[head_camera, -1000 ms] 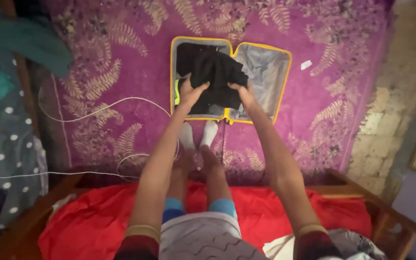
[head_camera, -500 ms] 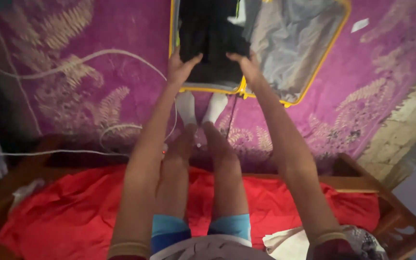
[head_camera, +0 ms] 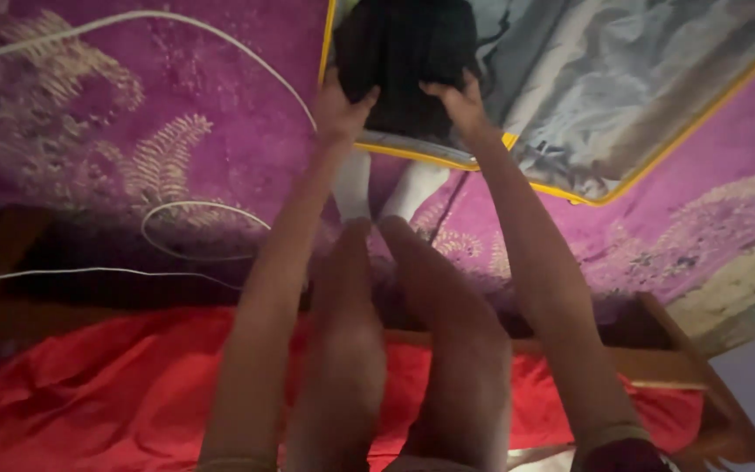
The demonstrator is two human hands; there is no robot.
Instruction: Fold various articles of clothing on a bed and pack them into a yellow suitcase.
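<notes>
A white cable is looped on the purple carpet at left. The black garment is held inside the yellow-rimmed suitcase, L half. Left hand is closed on its lower L edge; right hand is clamped on the lower R edge.

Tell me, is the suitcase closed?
No, the suitcase lies open on the purple rug, its grey lining showing, while the left hand and right hand press black clothes into it.
</notes>
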